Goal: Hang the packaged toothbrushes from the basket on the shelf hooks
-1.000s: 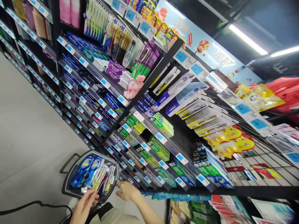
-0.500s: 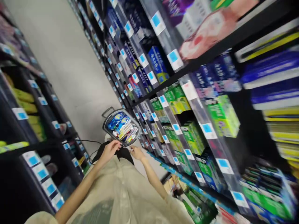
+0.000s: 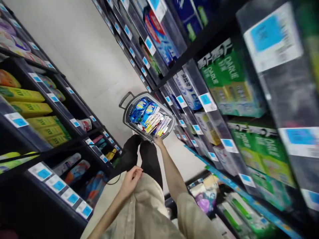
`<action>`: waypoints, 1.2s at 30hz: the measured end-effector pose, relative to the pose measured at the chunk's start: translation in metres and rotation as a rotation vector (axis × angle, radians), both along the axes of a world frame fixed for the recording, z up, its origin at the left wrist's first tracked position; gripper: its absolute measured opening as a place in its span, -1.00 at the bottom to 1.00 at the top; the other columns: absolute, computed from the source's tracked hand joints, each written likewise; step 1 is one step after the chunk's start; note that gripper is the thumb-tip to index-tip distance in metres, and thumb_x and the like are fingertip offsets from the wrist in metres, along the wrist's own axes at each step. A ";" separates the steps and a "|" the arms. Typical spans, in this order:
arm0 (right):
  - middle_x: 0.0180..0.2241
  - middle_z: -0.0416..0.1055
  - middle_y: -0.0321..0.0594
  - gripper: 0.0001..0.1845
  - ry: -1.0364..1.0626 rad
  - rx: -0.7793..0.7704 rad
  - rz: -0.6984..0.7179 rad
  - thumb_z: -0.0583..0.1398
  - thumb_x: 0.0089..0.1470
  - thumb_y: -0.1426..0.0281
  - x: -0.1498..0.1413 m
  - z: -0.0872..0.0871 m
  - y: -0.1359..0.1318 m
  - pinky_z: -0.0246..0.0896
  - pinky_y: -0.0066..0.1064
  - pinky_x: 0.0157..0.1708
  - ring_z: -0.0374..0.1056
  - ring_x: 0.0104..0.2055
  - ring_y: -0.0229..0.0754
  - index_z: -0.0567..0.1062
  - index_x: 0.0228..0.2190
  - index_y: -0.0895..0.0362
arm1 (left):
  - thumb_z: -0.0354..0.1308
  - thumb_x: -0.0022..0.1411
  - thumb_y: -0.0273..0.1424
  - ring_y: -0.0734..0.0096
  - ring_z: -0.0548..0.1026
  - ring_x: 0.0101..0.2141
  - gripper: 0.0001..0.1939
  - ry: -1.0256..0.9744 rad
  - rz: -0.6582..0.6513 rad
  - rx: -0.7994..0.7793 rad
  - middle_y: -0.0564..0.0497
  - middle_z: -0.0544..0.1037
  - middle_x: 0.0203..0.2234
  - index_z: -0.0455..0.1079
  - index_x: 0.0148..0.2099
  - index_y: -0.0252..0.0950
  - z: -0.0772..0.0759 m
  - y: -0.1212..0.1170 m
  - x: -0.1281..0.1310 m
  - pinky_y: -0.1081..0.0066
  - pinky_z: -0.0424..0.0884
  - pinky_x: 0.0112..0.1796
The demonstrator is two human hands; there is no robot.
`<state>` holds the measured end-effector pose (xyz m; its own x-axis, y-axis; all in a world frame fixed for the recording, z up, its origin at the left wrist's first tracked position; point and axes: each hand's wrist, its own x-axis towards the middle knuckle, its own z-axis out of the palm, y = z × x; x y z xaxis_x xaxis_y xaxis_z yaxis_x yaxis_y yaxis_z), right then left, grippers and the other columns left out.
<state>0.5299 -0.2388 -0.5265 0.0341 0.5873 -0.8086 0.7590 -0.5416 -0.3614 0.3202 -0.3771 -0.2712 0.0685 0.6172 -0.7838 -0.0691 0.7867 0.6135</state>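
Observation:
A grey shopping basket stands on the floor ahead of my feet, with its handle folded outward to the left. Inside it lie blue packets and a pile of slim, colourful packs. My right hand reaches down to the basket's near rim, close to the slim packs; its fingers are too small and partly hidden to read. In front of my beige shirt, my left hand hangs with its fingers curled in, and I see nothing in it.
Shelves with green toothpaste boxes and price tags rise close on the right. On the left are shelves with yellow packs and bottles. The pale floor of the aisle runs between them. A thin black cable hangs beside my left arm.
My right hand has reached forward from my waist to the basket's rim. My left hand has dropped back nearer my body. The view has shifted, showing the basket larger and further right.

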 end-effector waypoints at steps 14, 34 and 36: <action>0.26 0.31 -0.02 -0.46 0.095 0.158 -0.189 0.18 0.15 0.48 -0.047 -0.140 0.038 -0.05 -0.20 0.39 0.14 0.34 -0.08 0.45 0.18 0.20 | 0.21 0.29 0.02 0.28 0.54 -0.40 -0.57 0.110 0.124 -0.292 -0.02 0.61 -0.41 0.48 -0.15 -0.27 -0.058 -0.027 -0.018 0.36 0.42 -0.31; 0.14 0.27 -0.04 -0.53 -0.046 0.063 -0.352 0.26 0.10 0.34 -0.054 -0.146 0.107 0.02 -0.01 0.31 0.10 0.27 0.11 0.54 0.06 0.17 | 0.20 0.30 0.03 0.28 0.56 -0.39 -0.57 0.090 0.070 -0.265 -0.05 0.63 -0.38 0.47 -0.11 -0.24 -0.071 -0.015 -0.024 0.36 0.44 -0.32; 0.19 0.19 0.01 -0.51 -0.145 0.107 -0.415 0.25 0.12 0.30 -0.050 -0.144 0.100 0.00 0.04 0.31 0.08 0.28 0.14 0.53 0.08 0.16 | 0.20 0.30 0.04 0.27 0.55 -0.39 -0.57 0.096 0.070 -0.261 -0.06 0.62 -0.38 0.47 -0.12 -0.24 -0.071 -0.015 -0.023 0.36 0.43 -0.32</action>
<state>0.4800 -0.1386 -0.6709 0.3925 0.5798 -0.7140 0.5321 -0.7763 -0.3379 0.2975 -0.3919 -0.3426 -0.0496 0.3940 -0.9178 -0.0796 0.9144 0.3969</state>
